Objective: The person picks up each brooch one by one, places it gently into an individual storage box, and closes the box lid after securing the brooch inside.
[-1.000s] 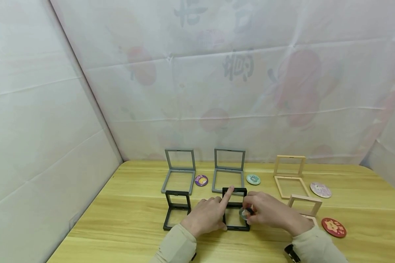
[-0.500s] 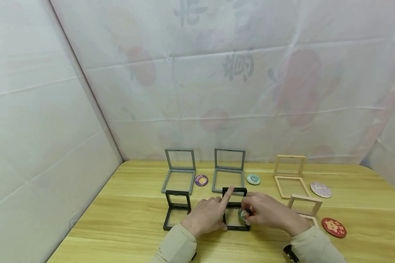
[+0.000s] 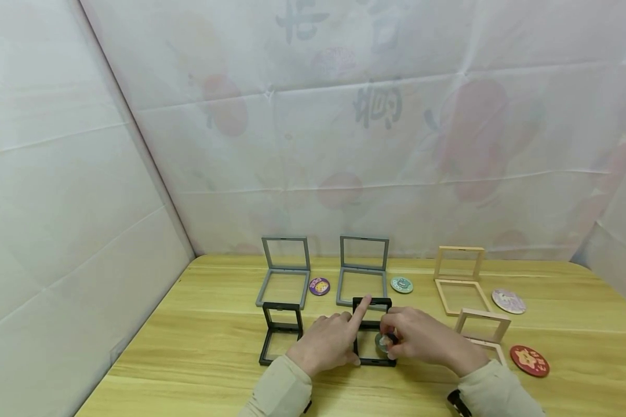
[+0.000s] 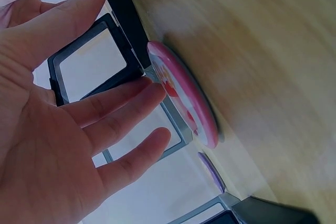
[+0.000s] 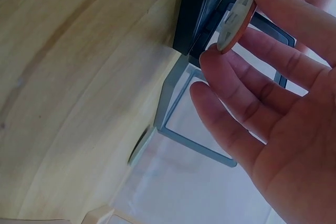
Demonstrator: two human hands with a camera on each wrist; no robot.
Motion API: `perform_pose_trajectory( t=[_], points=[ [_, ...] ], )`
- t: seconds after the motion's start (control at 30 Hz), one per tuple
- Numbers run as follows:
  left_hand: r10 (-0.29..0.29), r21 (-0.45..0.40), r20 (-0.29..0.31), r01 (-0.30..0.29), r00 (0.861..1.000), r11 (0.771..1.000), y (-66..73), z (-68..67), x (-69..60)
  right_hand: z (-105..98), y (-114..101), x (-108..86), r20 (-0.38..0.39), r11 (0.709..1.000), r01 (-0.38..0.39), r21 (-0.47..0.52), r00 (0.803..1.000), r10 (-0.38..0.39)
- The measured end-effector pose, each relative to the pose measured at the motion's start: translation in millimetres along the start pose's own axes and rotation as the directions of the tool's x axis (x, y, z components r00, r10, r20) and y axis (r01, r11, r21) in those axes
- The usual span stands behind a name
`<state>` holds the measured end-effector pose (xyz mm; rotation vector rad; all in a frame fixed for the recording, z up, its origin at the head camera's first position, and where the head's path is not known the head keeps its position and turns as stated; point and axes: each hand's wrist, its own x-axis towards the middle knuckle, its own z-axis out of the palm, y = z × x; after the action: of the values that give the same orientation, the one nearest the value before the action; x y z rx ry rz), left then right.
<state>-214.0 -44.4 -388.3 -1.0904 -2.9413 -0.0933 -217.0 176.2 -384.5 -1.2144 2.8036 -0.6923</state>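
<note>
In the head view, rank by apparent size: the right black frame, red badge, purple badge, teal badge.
Largest to smallest:
1. Right black frame, though partly covered
2. Red badge, helped by lying nearer the camera
3. Purple badge and teal badge: too alike to rank

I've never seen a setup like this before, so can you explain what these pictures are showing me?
There's no machine here, just a person's two bare hands. The wide picture comes from a camera worn on the head; the two close ones come from a camera on each wrist. On the wooden table stand opened frames: grey frames, tan frames, a left black frame and a right black frame. Round badges lie around, like the red badge and purple badge. The right hand pinches another badge at the right black frame, which the left hand touches.
</note>
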Motion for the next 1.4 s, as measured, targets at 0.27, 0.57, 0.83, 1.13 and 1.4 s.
perform_pose_trajectory(
  t=[0.27,0.57,0.83,1.13,1.4],
  points=[
    [-0.001,0.003,0.000,0.001,1.000,1.000,-0.2,0.2,0.2,3,0,1.9,-0.023,0.998,0.029,-0.047,0.999,-0.030],
    [0.004,-0.002,0.000,-0.004,1.000,1.000,-0.5,0.9,0.9,6,-4,4.3,-0.039,0.996,0.045,-0.079,0.998,-0.048],
    [-0.002,-0.004,0.010,0.002,1.000,1.000,-0.7,0.7,1.4,8,-6,5.6,-0.027,0.996,0.025,-0.081,0.999,-0.027],
    [0.018,-0.015,0.004,-0.018,1.000,1.000,-2.0,1.8,0.1,12,-7,7.9,-0.005,0.996,0.010,-0.088,1.000,-0.011],
    [0.014,-0.017,0.012,-0.014,1.000,1.000,-2.0,0.9,0.4,12,-7,8.9,-0.018,0.994,0.022,-0.106,1.000,-0.024]
  ],
)
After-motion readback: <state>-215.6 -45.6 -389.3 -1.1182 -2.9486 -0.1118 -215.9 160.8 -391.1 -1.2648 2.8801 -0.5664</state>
